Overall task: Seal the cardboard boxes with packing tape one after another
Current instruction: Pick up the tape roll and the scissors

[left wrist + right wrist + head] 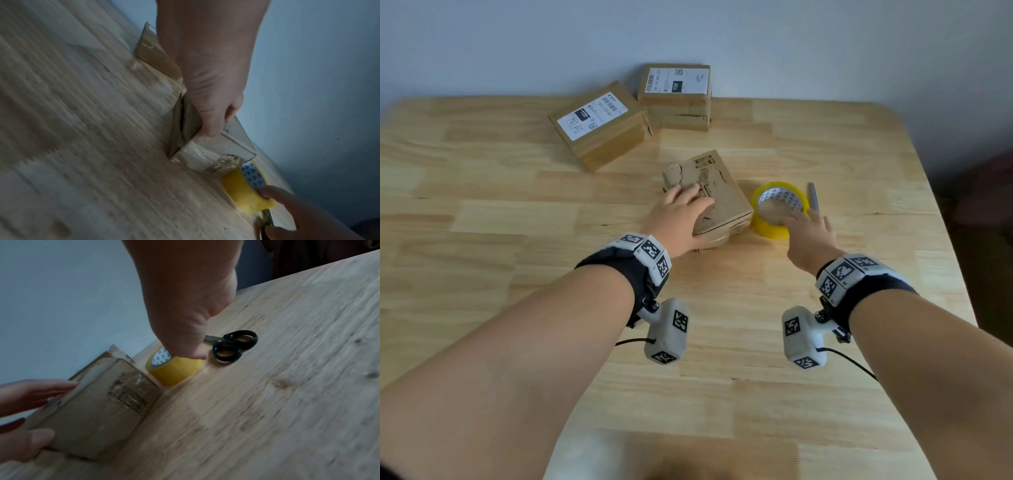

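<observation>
A small worn cardboard box (719, 198) lies in the middle of the wooden table (517, 240). My left hand (685, 209) grips it, fingers over the top and thumb on the near side; the right wrist view shows this box (102, 402) and left hand (26, 395) too. Just right of the box stands a yellow packing tape roll (774, 229). My right hand (799, 221) holds the roll at its near rim, fingers at the core. In the left wrist view the box (216, 154) touches the roll (244, 194).
Two labelled cardboard boxes sit at the back, one lying flat (599, 123) and one standing by the wall (674, 96). Black-handled scissors (232, 345) lie just right of the tape roll. The table's right edge (941, 222) is close.
</observation>
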The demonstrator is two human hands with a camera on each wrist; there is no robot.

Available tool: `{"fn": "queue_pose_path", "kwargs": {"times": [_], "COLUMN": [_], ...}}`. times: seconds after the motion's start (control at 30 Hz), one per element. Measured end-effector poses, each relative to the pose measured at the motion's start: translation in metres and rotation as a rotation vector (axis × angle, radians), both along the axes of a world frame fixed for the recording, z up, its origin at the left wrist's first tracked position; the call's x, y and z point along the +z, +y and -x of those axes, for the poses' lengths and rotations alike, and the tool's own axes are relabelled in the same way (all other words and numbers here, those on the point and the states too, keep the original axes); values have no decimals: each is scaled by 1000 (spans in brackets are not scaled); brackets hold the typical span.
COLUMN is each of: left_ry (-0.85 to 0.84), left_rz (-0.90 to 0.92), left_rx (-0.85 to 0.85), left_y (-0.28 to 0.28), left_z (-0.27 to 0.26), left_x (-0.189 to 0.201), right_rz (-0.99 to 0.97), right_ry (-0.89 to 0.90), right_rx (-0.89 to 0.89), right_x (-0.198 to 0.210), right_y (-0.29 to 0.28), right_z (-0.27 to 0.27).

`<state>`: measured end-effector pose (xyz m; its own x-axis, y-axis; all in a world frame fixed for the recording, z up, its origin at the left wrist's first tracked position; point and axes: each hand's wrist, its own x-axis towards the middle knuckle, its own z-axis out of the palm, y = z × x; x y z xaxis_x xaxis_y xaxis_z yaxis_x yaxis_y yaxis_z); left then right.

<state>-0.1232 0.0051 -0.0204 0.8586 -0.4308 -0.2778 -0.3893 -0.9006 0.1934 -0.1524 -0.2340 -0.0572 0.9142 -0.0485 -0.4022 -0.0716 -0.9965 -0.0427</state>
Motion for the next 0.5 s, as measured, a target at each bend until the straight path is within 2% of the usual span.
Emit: {"fn": "queue_pose_path", "kwargs": {"times": [0.13, 0.23, 0.37, 0.5], "left_ry": [-1, 3, 57, 75], "left_rz": [-45, -77, -76, 226], "left_rx": [-29, -34, -7, 36], "left_y": [1, -2, -7, -16], "left_z": [-10, -10, -5, 9], "left_x": [3, 5, 18, 47], "right_rz": [58, -1, -211, -636], "right_ry": [-145, -190, -169, -120], "right_rx": [66, 120, 73, -124], "right_x": [-2, 6, 43, 78], "right_y": [-4, -7, -8, -14], "right_z": [4, 4, 1, 19]}}
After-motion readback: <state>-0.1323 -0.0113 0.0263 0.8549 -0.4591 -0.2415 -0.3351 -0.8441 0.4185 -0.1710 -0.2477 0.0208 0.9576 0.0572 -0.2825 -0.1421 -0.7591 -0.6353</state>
